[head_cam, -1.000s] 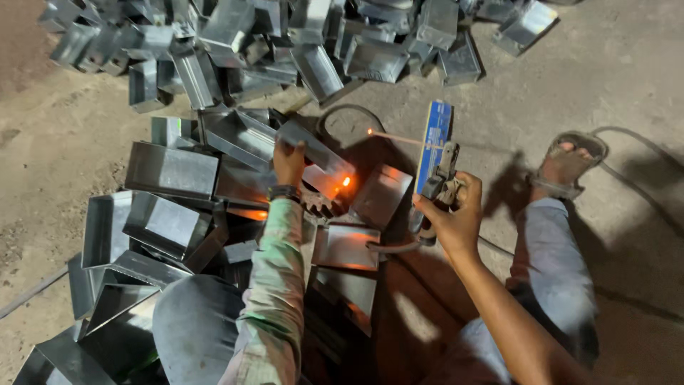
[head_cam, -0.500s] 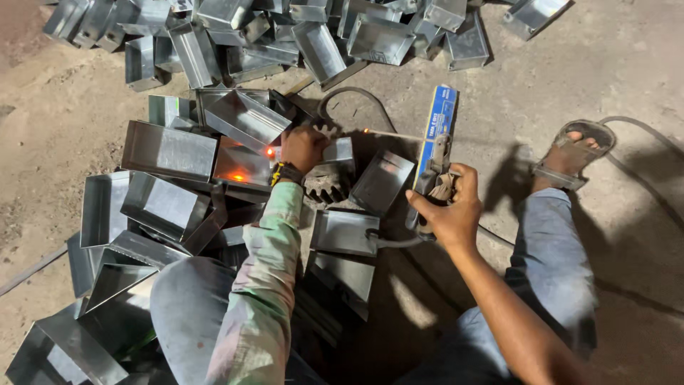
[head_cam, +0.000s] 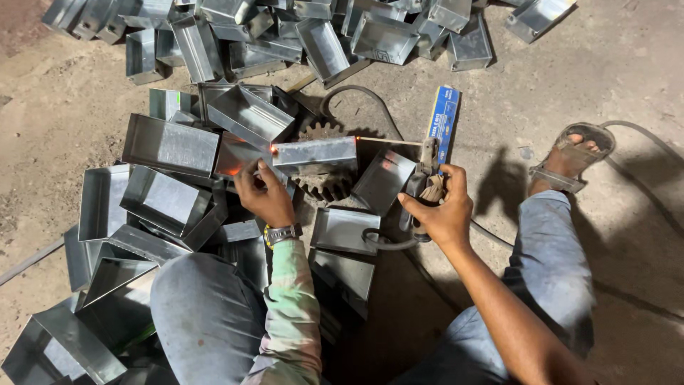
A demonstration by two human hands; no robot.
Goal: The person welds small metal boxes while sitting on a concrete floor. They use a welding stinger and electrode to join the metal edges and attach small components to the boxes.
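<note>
A dusty concrete floor [head_cam: 627, 64] fills the view, strewn with folded sheet-metal boxes: one heap [head_cam: 299, 28] along the 12 o'clock edge, another [head_cam: 128, 235] spreading from 9 down to 7 o'clock around the person's knees.

Near the centre, a small metal box [head_cam: 314, 151] rests tilted on a dark toothed gear wheel [head_cam: 324, 182]. A spot at its left corner glows orange, at about 11 o'clock from the left hand [head_cam: 265, 196]. That hand lies palm down just below the box, fingers curled and pressed against the shiny sheet beside it; whether it pinches an edge cannot be told. A watch [head_cam: 283, 233] sits on the wrist, and the pale green sleeve [head_cam: 292, 314] runs straight back toward 6 o'clock.

The box looks light, stiff and thin-walled, with sharp cut edges and a slick surface; the glowing corner is likely hot. It is best held by the far wall or rim, well away from the glow.

The right hand [head_cam: 438, 210] is closed in a fist round a welding holder [head_cam: 426, 175], with the rod [head_cam: 388, 140] reaching toward 10 o'clock. A cable [head_cam: 381, 244] loops from it. A blue carton [head_cam: 442, 114] lies at 12 o'clock from this hand. The forearm angles down to 5 o'clock. A sandalled foot [head_cam: 573, 157] rests at 3 o'clock.
</note>
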